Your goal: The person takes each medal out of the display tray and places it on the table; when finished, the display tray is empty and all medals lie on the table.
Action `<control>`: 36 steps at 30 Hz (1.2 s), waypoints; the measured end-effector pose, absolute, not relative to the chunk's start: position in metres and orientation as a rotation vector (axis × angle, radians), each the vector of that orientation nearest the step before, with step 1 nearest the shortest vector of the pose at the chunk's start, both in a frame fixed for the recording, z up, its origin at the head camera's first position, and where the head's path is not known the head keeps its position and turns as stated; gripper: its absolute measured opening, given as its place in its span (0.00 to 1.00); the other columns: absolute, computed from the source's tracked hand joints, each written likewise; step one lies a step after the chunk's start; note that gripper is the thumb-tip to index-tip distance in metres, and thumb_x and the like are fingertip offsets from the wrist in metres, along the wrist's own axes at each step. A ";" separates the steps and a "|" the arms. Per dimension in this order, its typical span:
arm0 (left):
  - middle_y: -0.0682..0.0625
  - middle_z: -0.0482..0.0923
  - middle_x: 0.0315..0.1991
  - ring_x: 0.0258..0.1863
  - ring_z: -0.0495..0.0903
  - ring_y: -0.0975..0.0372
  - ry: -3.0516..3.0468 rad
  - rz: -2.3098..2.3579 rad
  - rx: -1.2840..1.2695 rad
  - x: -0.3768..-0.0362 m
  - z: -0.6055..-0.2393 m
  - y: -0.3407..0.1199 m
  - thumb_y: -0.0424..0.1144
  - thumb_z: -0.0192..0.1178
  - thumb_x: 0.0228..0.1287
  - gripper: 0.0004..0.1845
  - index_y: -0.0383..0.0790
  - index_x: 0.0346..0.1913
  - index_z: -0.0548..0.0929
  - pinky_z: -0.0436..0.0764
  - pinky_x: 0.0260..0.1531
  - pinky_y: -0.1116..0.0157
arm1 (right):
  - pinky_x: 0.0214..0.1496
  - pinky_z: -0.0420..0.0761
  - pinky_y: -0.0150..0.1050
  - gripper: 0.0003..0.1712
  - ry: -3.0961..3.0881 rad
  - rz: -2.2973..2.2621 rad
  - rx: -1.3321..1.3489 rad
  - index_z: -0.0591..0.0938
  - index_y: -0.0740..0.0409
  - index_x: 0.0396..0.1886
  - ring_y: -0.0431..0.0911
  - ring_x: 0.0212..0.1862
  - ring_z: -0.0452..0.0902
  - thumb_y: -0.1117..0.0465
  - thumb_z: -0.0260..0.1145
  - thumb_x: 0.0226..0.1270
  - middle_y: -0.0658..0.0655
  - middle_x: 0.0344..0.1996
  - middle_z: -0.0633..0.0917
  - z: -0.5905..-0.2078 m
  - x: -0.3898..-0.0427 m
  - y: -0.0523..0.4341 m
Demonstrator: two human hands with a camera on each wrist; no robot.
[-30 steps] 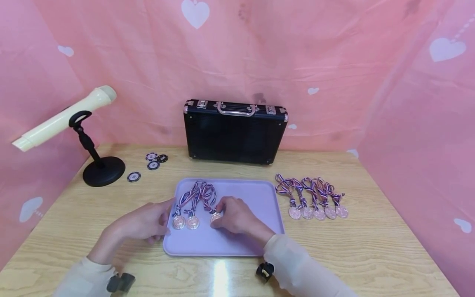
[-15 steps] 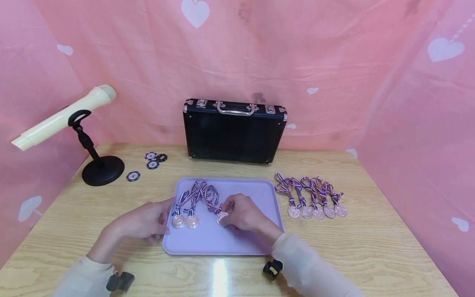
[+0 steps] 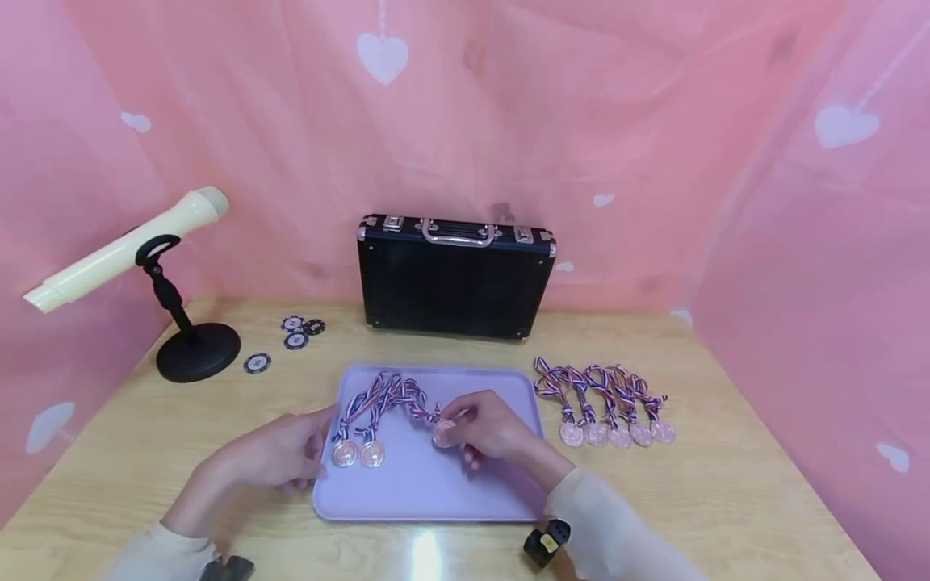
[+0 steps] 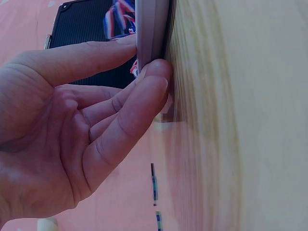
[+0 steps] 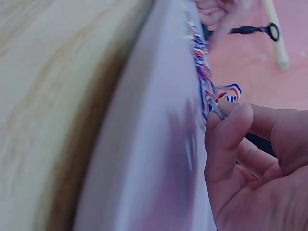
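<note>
A lilac tray (image 3: 429, 494) lies on the table in the head view. My left hand (image 3: 272, 453) grips its left edge, thumb over the rim and fingers around the outer side, as the left wrist view shows. Two medals, one at the far left (image 3: 345, 453) and one beside it (image 3: 372, 454), lie on the tray with striped ribbons looping behind them. My right hand (image 3: 488, 428) pinches a third medal (image 3: 442, 434) between thumb and fingers above the tray's middle. In the right wrist view that medal (image 5: 216, 109) shows edge-on at the fingertips, its ribbon trailing toward the others.
Several more medals (image 3: 619, 436) lie in a row on the table right of the tray. Behind it stands a black briefcase (image 3: 456, 286). At the left are a microphone (image 3: 131, 246) on a black stand (image 3: 198, 352) and several poker chips (image 3: 295, 340). Pink cloth hangs around the table.
My right hand has shifted right with the pinched medal, drawing its ribbon along and away from the two left medals. My left hand keeps its place on the tray. The head view has tilted up slightly.
</note>
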State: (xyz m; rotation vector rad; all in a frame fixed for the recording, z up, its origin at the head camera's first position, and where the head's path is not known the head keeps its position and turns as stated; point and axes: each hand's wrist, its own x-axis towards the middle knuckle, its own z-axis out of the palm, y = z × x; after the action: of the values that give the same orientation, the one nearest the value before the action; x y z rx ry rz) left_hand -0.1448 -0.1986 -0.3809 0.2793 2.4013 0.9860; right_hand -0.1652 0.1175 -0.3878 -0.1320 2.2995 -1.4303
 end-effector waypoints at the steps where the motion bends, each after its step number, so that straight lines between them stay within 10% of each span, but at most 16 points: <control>1: 0.46 0.77 0.32 0.25 0.80 0.55 2.399 0.992 0.276 -0.144 -0.382 -0.198 0.27 0.70 0.64 0.48 0.33 0.84 0.56 0.84 0.25 0.60 | 0.17 0.80 0.33 0.19 2.289 -1.454 -0.121 0.87 0.64 0.53 0.40 0.13 0.74 0.66 0.77 0.63 0.53 0.17 0.81 -0.388 -0.165 0.120; 36: 0.46 0.77 0.32 0.26 0.80 0.55 2.399 0.993 0.276 -0.144 -0.383 -0.199 0.28 0.71 0.64 0.49 0.31 0.83 0.56 0.86 0.24 0.59 | 0.21 0.74 0.29 0.33 2.152 -1.901 0.192 0.69 0.67 0.75 0.37 0.19 0.72 0.68 0.65 0.73 0.49 0.28 0.84 -0.374 -0.158 0.247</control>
State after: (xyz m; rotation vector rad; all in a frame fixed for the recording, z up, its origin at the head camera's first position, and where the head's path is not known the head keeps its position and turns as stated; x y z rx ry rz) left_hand -0.1436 -0.1993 -0.3828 0.2760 2.3986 0.9933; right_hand -0.1583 0.2472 -0.3740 0.1915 2.1521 -1.9008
